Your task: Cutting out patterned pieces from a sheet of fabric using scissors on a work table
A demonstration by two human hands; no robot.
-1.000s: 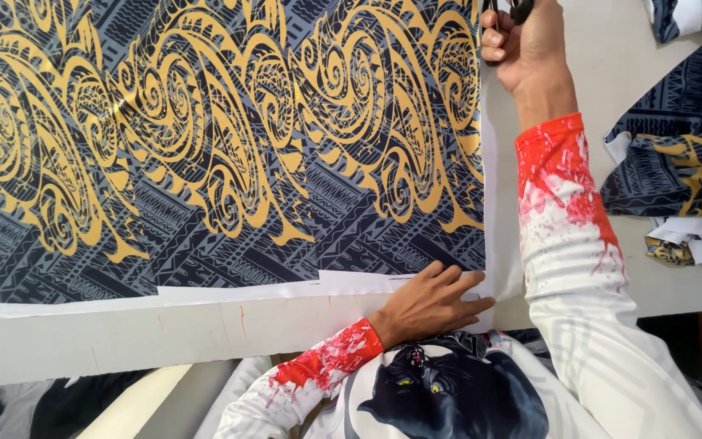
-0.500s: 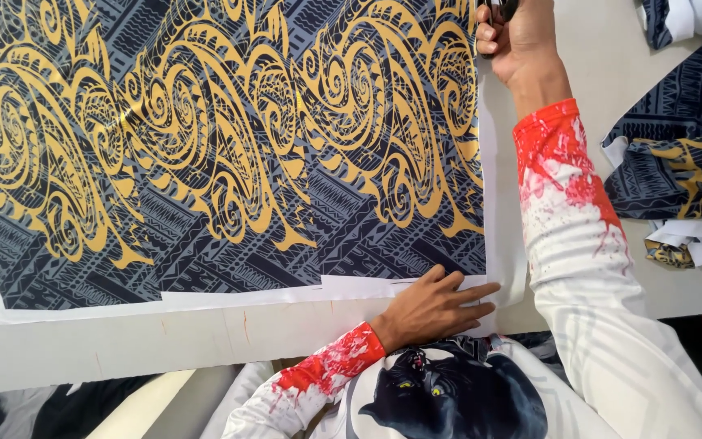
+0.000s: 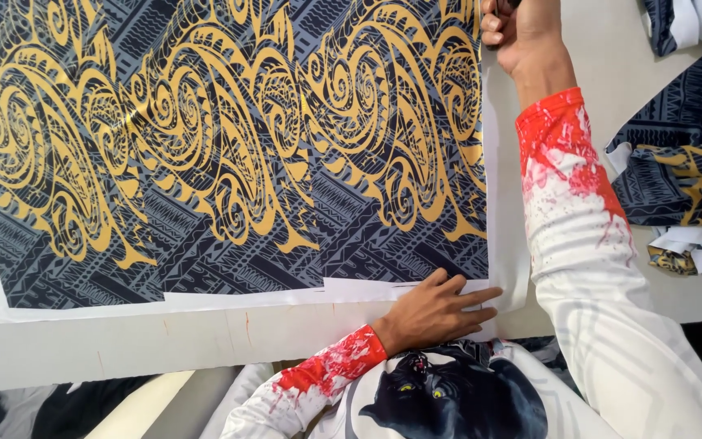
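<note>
Here, we found no packages, labels or signs; the one large thing was the printed fabric [image 3: 229,146], a sheet of dark grey-blue geometric bands overlaid with big golden swirls, lying flat across the white table [image 3: 123,349] and filling most of the view. A plain white margin ran along its near edge and its right edge. Right of the fabric, at the table's far side, lay a heap of cut pieces [image 3: 684,171] in the same grey and gold pattern, well apart from the sheet.

Our left hand [image 3: 436,313] lay palm down on the white margin at the fabric's near right corner, fingers straight, slightly spread and pressed flat against the sheet. Our right hand [image 3: 522,36] was raised at the top of the fabric's right edge, curled closed around a dark object [image 3: 507,6] mostly cut off by the frame; we could not tell what that object was. Both sleeves were white with red splashes.
</note>
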